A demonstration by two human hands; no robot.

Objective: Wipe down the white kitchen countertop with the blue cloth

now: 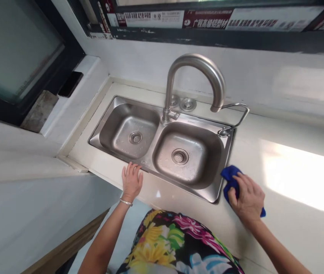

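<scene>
My right hand [249,197] is closed around a bunched blue cloth [230,177], which lies against the countertop just beyond the sink's right edge. Parts of the cloth stick out past the fingers on both sides. My left hand [132,179] rests with fingers stretched out on the front rim of the double-bowl steel sink [158,150], holding nothing. Both bowls show small water drops, and each has a round drain in its floor.
A curved steel faucet [196,59] rises behind the sink, with a thin spout [243,110] at the right corner. Two round metal lids [188,104] lie beside the faucet base. A dark phone [70,84] sits on the left ledge. Sunlight falls on the right countertop [250,133].
</scene>
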